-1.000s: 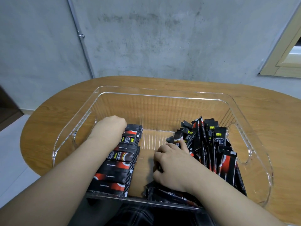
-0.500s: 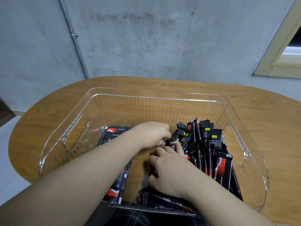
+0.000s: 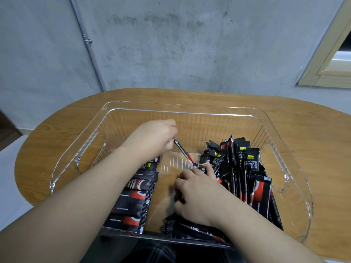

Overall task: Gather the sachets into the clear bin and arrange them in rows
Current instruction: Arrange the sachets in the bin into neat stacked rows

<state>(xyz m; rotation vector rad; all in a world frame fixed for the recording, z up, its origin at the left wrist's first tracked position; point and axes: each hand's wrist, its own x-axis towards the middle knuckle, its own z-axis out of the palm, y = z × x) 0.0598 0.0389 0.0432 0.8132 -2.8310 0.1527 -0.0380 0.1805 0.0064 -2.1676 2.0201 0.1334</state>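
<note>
Black sachet (image 3: 185, 155) pinched in left grip (image 3: 155, 138) — right grip (image 3: 197, 194) curled, contents hidden.

Inside the clear plastic bin (image 3: 133, 109), the left hand (image 3: 155, 137) is pinching 1 black-and-red sachet (image 3: 185, 155); the right hand (image 3: 195, 194) is resting beside the upright sachets (image 3: 241, 168).

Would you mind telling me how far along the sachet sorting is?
One flat row already lines the clear bin's left side. The left hand holds a single sachet; the right hand steadies the pile, which remains jumbled and unsorted.
</note>
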